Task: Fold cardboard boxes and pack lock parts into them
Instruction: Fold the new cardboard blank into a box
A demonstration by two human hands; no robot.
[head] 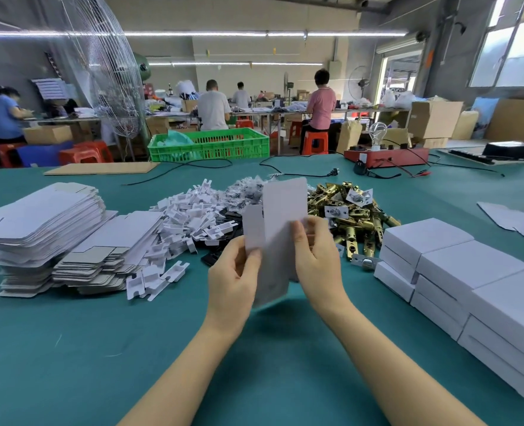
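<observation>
Fingers (300,233) around unprinted box blank (280,229)

Green crate (208,146) behind teal table (70,348), bulb (377,132) on red box (386,157), fan (107,66) left

On the table (70,348), a stack of flat box blanks (42,229) lies at the left. Just right of it sits a heap of plastic inserts (190,222), then a pile of bagged small parts (245,192) farther back, and a pile of latch bolts (349,216) right of centre. Folded boxes (469,278) stand stacked at the near right. Behind the piles, at the table's far edge, a crate (211,146) sits left of a test board (386,156).
</observation>
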